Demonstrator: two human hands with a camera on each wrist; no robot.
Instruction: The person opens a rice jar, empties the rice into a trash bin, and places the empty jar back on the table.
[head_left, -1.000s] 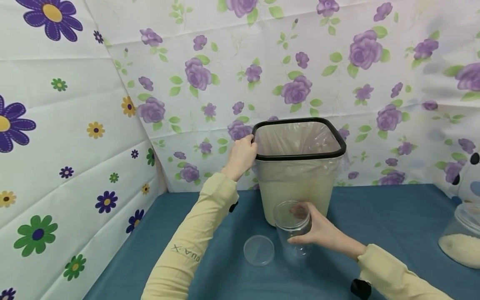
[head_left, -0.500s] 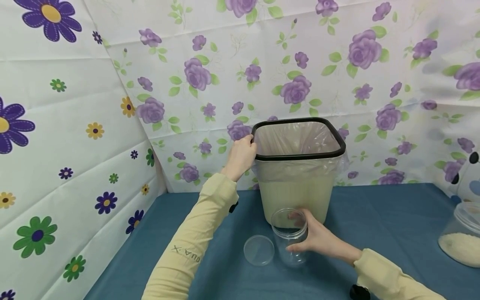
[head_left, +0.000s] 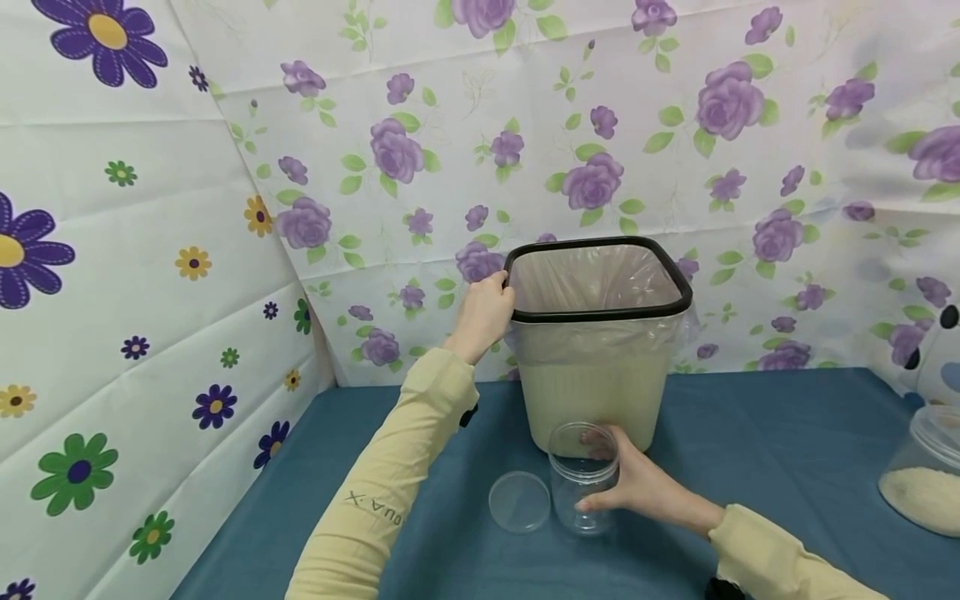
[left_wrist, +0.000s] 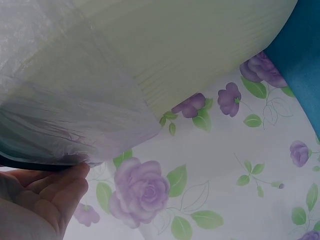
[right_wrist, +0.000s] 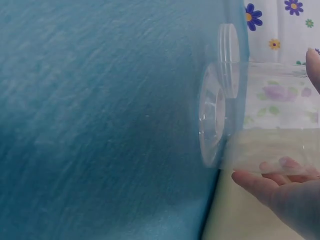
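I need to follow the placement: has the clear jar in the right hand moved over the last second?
Yes, downward. In the head view, the clear jar in the right hand sits lower relative to the bin, whose place is unchanged.

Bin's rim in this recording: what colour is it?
Black. The bin's rim shows best in the head view.
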